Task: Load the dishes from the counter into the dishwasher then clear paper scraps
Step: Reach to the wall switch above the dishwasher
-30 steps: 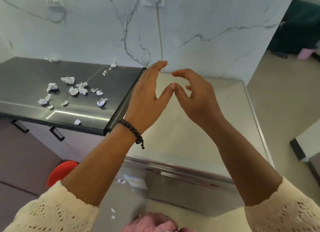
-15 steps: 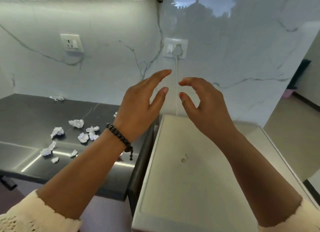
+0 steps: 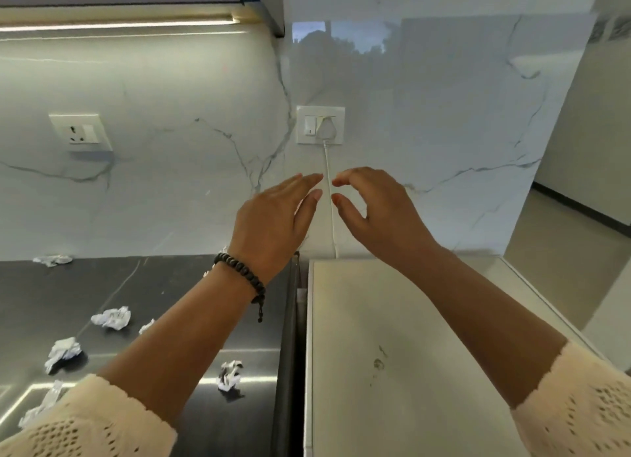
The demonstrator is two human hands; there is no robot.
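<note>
Both hands raised before wall socket (image 3: 320, 124); left hand (image 3: 273, 222) flat, right hand (image 3: 377, 207) loosely curled, fingers holding nothing. Paper scraps (image 3: 111, 317) on dark tabletop (image 3: 164, 286), left of socket. I'd gather scraps toward one pile, then pinch.

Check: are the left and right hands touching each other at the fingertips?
Apart. The head view shows a strip of white marble wall and white cable between the left hand and right hand.

Glossy marble wall (image 3: 177, 190), two sockets (image 3: 80, 133)
</note>
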